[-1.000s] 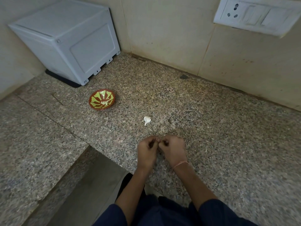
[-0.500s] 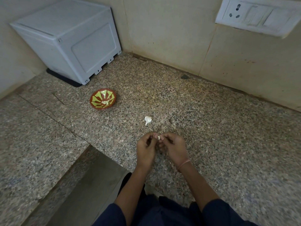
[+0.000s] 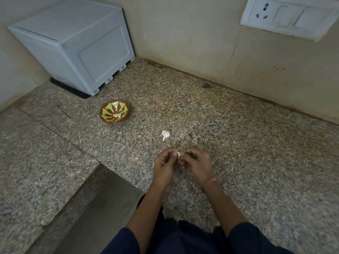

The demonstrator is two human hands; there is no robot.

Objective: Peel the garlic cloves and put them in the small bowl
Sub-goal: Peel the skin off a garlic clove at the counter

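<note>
Garlic clove (image 3: 178,154) is pinched between both hands, low over the speckled granite tabletop (image 3: 238,162), mid-view. Back left in the corner stands one grey plastic box (image 3: 77,44), smooth and square-edged. One white switch plate (image 3: 288,17) is on the wall, upper right. On to the hands: the left hand (image 3: 164,165) is curled, thumb and fingertips closed on the clove. The right hand (image 3: 199,163) is curled too, its grip nipping the same clove from the other side, with a thin thread band (image 3: 209,183) at that wrist. One small bowl (image 3: 108,111), round and glossy, red-brown with green petals, sits well apart to the left. Pale peeled pieces (image 3: 117,115) lie inside, count unclear. One white garlic piece (image 3: 165,134) lies loose on the tabletop between bowl and hands.
</note>
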